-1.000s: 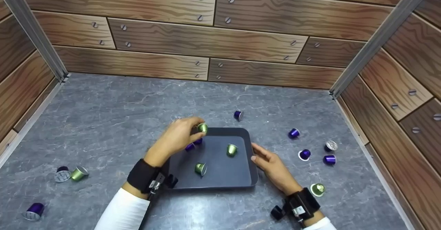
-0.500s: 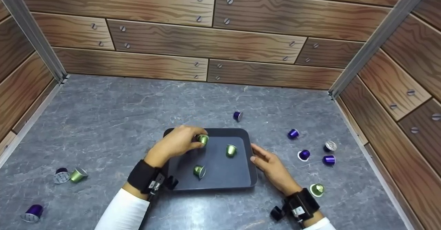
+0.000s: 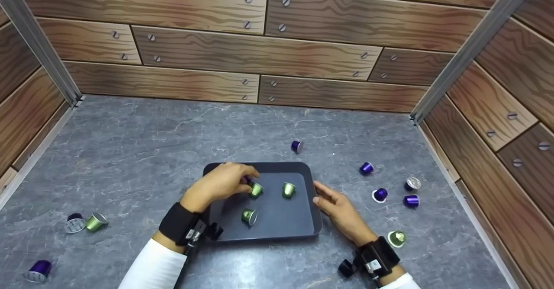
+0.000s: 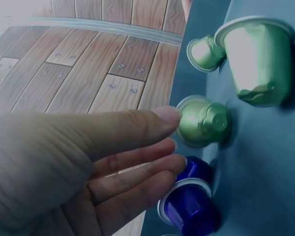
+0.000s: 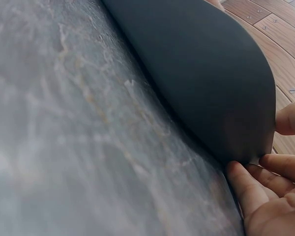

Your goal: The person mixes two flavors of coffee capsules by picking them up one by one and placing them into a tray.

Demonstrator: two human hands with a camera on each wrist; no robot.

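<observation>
A dark grey tray lies on the marbled surface. Over its left side is my left hand, fingers extended and nothing gripped. Just past its thumb tip sits a green coffee capsule, which looks separate from the hand. Two more green capsules, one near the front and one farther right, lie in the tray. Purple capsules are beneath the left fingers, mostly hidden in the head view. My right hand touches the tray's right side, its fingertips against the outer wall.
Right of the tray lie several purple capsules and a green capsule. A purple capsule is behind it. At left are a green capsule and two purple ones, one nearer the front. Wood-patterned walls enclose the surface.
My left hand has lowered a green capsule into the tray and let go of it; the fingers are now spread apart from it. The right hand has stayed at the tray's right side.
</observation>
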